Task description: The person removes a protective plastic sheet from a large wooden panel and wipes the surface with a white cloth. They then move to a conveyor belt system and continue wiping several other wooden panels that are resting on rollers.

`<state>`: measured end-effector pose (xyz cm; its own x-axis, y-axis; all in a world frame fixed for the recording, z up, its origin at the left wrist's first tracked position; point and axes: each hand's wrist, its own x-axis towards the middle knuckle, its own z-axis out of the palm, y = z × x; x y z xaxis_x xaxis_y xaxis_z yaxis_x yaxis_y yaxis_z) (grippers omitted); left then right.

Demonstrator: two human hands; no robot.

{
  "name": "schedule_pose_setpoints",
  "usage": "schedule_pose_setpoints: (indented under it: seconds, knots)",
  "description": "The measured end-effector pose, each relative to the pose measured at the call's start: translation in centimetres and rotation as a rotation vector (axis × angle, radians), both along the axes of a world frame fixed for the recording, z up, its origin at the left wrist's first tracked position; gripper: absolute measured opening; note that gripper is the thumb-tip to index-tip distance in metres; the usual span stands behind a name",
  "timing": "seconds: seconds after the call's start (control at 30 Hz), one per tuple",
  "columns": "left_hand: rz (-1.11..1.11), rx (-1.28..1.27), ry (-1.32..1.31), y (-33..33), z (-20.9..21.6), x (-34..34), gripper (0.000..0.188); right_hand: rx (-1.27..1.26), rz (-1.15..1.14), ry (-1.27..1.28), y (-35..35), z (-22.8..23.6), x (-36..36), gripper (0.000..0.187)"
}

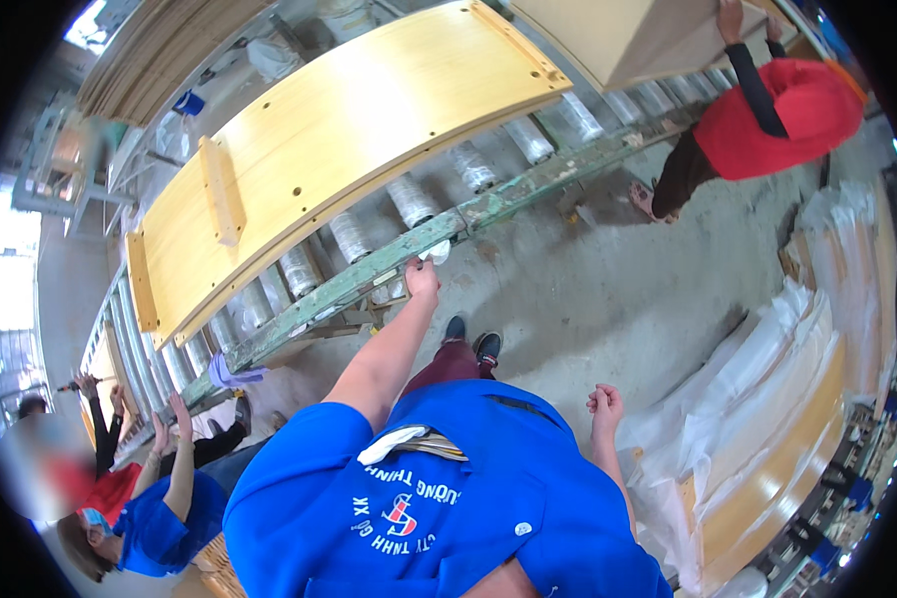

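My left hand is stretched forward to the near green rail of a roller conveyor. Its fingers are closed on a crumpled white piece, cloth or paper; I cannot make out which. Beyond the rail, a large pale yellow wooden panel lies on the plastic-wrapped rollers, with small holes along its edges and wooden strips fixed across it. My right hand hangs low at my right side, its fingers curled in, and nothing shows in it.
At the far right, a person in red grips a big boxy panel. Two people stand at the lower left, one in a blue shirt. Plastic-wrapped panels lean on my right. A purple cloth hangs on the rail.
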<state>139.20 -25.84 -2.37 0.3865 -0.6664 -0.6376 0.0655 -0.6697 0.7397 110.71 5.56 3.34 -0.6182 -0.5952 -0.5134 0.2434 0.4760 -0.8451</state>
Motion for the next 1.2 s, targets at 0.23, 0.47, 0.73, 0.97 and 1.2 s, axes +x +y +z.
schedule_pose_setpoints:
  seconds: [0.23, 0.47, 0.73, 0.97, 1.2]
  knots:
    - [-0.379, -0.263, 0.191, 5.0, 1.8, -3.2, 0.028, -0.061, 0.032, 0.027, -2.5, -2.6, 0.8, 0.015]
    - [-0.848, -0.061, 0.758, 6.0, 9.4, -14.6, 0.012, -0.185, 0.065, -0.189, -10.3, 1.2, -2.8, 0.046]
    - [-1.666, -0.208, 0.99, 11.7, 19.0, -38.4, 0.005, -0.955, -0.48, -0.088, -4.3, 9.6, -13.8, 0.056]
    - [-1.885, -0.225, 1.161, 24.1, 23.1, -55.7, 0.008, -1.243, -0.824, -0.342, 5.8, 14.3, -24.8, 0.045]
    - [-2.268, -1.24, 0.822, 29.1, 21.7, -66.5, 0.031, -1.427, -0.901, -0.4, 9.1, 16.1, -36.5, 0.065]
